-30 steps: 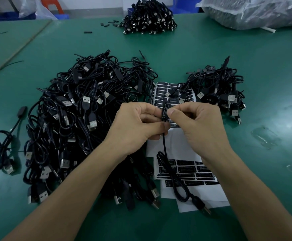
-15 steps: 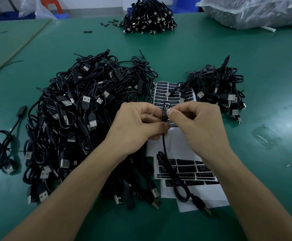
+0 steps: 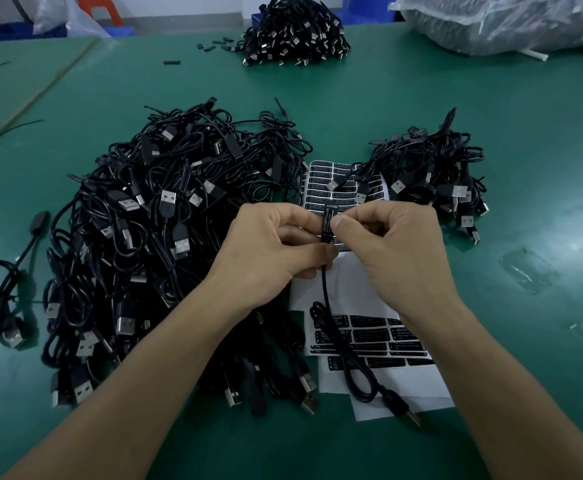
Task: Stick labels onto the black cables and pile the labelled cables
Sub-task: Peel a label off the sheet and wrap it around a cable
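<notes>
Black printed label [image 3: 328, 219] meets thin black cable [image 3: 324, 289].
Left hand [image 3: 276, 251] and right hand [image 3: 401, 251] pinch the cable upright, likely to square the label's edges.

We see soft, slightly dim light from above. The green table [image 3: 491, 109] shines pale on the right side. Shadows are faint. The edges bend, and far things look blurry.

Matt green table [image 3: 421, 109], glossy paper label sheets [image 3: 380, 341]

Hardly any change is recorded: the right hand [image 3: 397, 251] is shifted marginally against the label [image 3: 327, 221] on the cable [image 3: 324, 289].
</notes>
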